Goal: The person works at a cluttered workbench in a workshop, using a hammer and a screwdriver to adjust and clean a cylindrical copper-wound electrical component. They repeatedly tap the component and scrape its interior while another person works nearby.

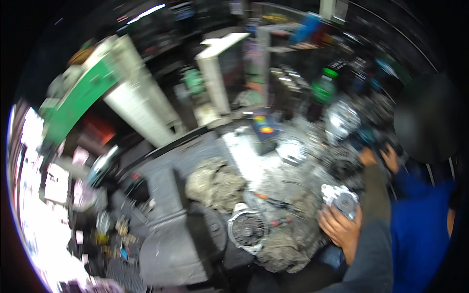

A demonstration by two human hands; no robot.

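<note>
My left hand (340, 229) is wrapped around a silver cast-metal housing (343, 201) with a round grey disc on it, at the bench's right side. My right arm stretches past it, and my right hand (368, 156) is beside dark, greasy metal parts (342, 166); its fingers are too blurred to read. Left of my left hand lie a crumpled grey-brown rag (288, 246) and a round finned alternator part (248, 230) with a silver rim. An orange-and-black screwdriver (276, 201) lies above the rag.
A person in blue (422, 224) stands close at the right, a hand (390, 158) near mine. A second rag (215, 184) rests on the dark bench beside a black-grey machine (173, 254). Farther back are a green-capped bottle (324, 90), a silver rounded part (342, 119) and a small box (264, 132).
</note>
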